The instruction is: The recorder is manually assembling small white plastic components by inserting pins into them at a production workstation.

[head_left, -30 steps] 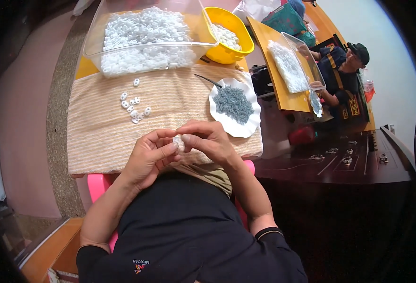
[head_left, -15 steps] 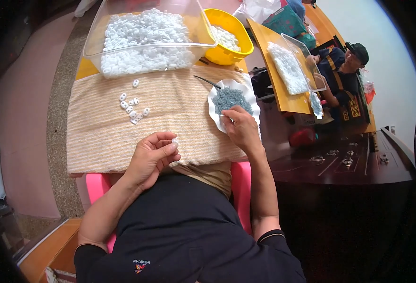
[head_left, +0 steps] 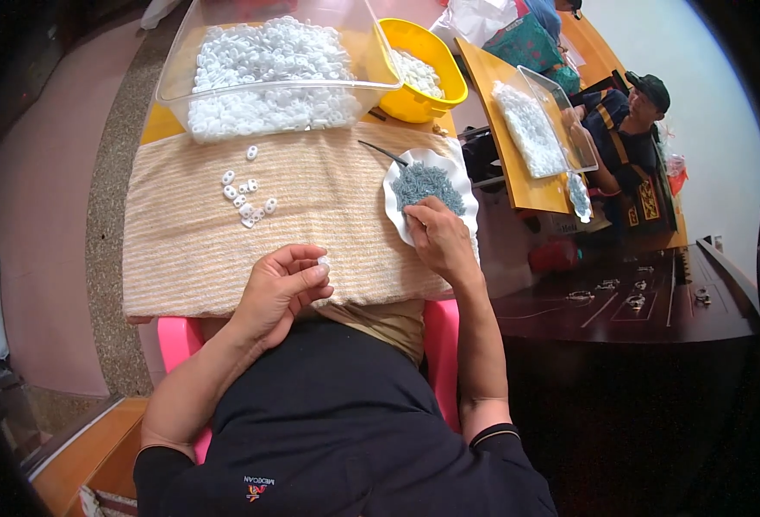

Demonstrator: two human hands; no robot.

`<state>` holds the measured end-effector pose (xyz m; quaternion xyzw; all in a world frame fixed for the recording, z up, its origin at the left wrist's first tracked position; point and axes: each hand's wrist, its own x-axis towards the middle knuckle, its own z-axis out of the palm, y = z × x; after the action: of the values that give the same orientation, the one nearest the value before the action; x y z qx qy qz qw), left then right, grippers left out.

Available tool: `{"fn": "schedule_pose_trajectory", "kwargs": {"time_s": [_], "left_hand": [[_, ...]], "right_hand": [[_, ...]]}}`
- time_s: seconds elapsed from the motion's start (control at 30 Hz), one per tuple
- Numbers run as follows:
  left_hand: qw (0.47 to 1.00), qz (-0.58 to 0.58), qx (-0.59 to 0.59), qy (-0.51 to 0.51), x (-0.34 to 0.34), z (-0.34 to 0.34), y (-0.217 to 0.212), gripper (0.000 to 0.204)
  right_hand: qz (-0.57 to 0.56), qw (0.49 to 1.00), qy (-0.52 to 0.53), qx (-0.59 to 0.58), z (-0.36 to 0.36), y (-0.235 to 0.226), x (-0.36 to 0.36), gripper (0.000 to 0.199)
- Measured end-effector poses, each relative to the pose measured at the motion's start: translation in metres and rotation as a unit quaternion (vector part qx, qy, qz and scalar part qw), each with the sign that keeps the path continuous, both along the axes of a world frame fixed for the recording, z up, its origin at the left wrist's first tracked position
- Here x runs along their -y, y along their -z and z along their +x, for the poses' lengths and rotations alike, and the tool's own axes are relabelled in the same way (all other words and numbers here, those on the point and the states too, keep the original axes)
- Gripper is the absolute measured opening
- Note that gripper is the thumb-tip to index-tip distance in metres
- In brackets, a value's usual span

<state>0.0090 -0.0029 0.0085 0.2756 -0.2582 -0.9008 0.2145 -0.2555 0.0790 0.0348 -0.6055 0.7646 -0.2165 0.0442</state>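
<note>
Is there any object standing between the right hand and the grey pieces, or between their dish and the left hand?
Nothing visible does. The right hand is at the grey pieces, over the near rim of the white dish. Between this dish and the left hand, which holds a small white piece, only striped cloth shows.

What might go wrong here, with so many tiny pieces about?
The left hand pinches a small white piece, which might slip. The right hand is over the wavy white dish; bumping the dish could scatter its grey pieces. The dark stick juts past the rim, so it might get knocked.
</note>
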Motion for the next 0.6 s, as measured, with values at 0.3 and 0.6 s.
{"fn": "schedule_pose_trajectory", "kwargs": {"time_s": [0.3,0.6], "left_hand": [[1.0,-0.013,0.019,0.006,-0.0013,-0.0005,-0.0048,0.021],[1.0,-0.007,0.022,0.007,-0.0015,0.0,-0.0042,0.021]], "right_hand": [[0.014,1.0,0.005,0.009,0.0012,-0.004,-0.0007,0.016],[0.009,1.0,0.013,0.01,0.0095,-0.0082,-0.0045,0.016]]}}
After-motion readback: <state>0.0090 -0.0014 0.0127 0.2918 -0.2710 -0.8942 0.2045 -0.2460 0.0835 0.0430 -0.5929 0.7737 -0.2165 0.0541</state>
